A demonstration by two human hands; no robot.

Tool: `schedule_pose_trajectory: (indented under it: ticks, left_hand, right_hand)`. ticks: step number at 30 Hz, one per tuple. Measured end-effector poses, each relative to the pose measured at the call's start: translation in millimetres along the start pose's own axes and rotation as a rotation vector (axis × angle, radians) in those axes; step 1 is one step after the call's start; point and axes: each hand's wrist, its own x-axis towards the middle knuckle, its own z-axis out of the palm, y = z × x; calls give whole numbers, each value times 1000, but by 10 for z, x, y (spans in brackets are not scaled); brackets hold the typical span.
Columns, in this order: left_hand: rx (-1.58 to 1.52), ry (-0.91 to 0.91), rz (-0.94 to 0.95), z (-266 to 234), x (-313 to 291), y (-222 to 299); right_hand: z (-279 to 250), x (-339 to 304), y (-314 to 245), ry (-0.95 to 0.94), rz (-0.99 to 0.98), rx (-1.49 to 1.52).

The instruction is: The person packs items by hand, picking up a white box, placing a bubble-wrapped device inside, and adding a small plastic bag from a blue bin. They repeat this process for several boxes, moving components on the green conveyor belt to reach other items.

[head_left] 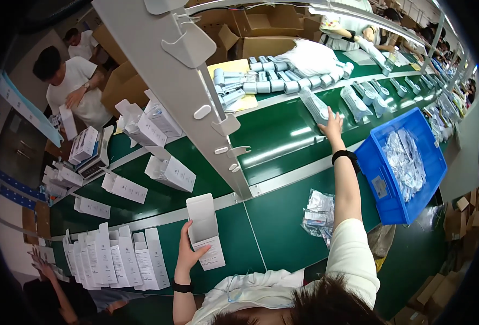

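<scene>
My left hand (188, 249) is closed round a white carton (211, 253), which stands on the green bench with its lid flap up. My right hand (332, 125) stretches far out over the green belt, its fingers apart at the near end of a grey device in a clear bag (313, 106). Whether the fingertips press on the bag I cannot tell. More bagged grey devices (355, 103) lie along the belt to the right. Below my right forearm, a few small clear packets (319, 211) lie on the bench.
A blue bin (404, 214) of clear packets stands to the right. Open white cartons (112, 260) line the bench at left, others (170, 172) sit on the belt. A grey metal post (196, 108) rises left of centre. Grey cylindrical parts (277, 85) crowd the far shelf. Co-workers stand beyond.
</scene>
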Motion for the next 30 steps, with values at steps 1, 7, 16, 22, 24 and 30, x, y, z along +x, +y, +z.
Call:
schedule_pose_trajectory:
  ticks: [1, 7, 16, 22, 24, 30]
  left_hand:
    - [3, 25, 4, 10, -19, -6]
    - [-89, 58, -51, 10, -29, -10]
    - [176, -4, 135, 74, 36, 107]
    - [214, 51, 209, 401, 204, 191]
    - [191, 79, 234, 467, 242, 116]
    - [190, 162, 342, 686, 188, 109]
  right_hand:
    - [28, 109, -9, -1, -21, 14]
    - [238, 531, 57, -327, 144, 6]
    - [144, -406, -546, -516, -121, -427]
    - [-517, -1124, -849, -606, -24, 643]
    - [-923, -1592, -980, -683, 130, 1564]
    - [-1283, -2796, -1680, -346, 93, 2010]
